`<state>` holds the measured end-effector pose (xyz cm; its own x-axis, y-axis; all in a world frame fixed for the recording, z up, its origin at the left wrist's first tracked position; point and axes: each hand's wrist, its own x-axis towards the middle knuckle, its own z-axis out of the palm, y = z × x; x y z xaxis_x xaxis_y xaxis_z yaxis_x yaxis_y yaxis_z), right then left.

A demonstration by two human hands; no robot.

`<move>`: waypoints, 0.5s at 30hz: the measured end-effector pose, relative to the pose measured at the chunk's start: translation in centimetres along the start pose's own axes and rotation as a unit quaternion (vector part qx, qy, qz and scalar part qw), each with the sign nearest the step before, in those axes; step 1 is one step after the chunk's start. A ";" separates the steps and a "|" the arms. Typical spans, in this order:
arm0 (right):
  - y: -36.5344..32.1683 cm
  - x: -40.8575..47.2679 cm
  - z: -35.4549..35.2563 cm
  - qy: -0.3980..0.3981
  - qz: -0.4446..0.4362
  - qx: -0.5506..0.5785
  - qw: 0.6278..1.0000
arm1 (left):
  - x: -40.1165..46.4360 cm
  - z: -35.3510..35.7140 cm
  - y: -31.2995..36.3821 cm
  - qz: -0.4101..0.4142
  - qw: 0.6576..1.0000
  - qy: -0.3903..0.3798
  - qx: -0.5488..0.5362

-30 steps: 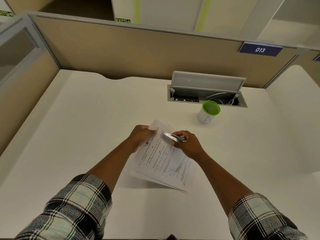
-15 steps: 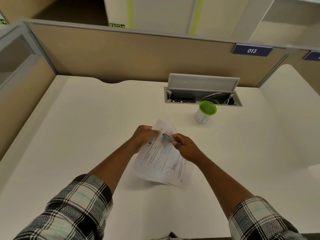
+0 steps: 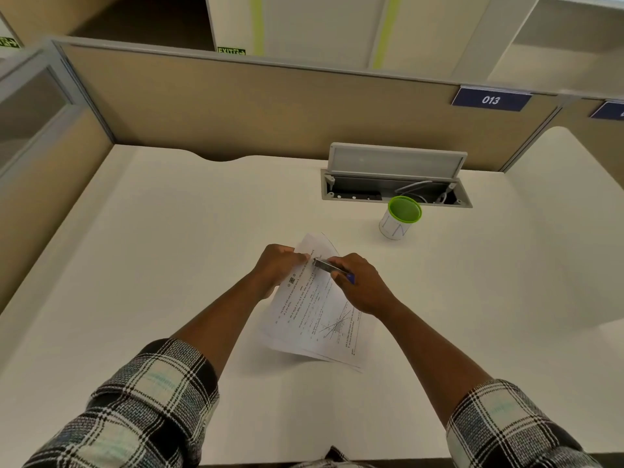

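Observation:
A thin stack of printed paper sheets [image 3: 314,312] with text and a line diagram is held a little above the white desk [image 3: 169,265]. My left hand [image 3: 278,265] pinches the sheets at their upper left edge. My right hand [image 3: 359,283] grips a small metal stapler [image 3: 326,265] with a blue end, its jaws at the top of the sheets close to my left thumb. Whether the jaws close over the paper edge I cannot tell.
A white cup with a green rim [image 3: 400,217] stands at the back right of the desk. Behind it an open cable box [image 3: 395,187] with a raised lid is set into the desk. Beige partition panels [image 3: 253,109] enclose the back and left.
My right hand has moved the stapler left along the top of the sheets, closer to my left thumb. The left hand keeps its hold.

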<state>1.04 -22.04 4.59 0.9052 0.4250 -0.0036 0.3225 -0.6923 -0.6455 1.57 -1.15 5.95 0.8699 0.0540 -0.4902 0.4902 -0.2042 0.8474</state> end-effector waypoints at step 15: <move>-0.2 -0.6 -0.9 -0.028 0.015 -0.019 0.999 | -1.6 0.7 0.9 0.015 1.000 0.002 0.023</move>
<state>0.67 -22.69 5.43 0.8979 0.4353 -0.0662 0.3065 -0.7259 -0.6157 0.64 -2.14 7.37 0.8849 0.0509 -0.4630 0.4600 -0.2509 0.8517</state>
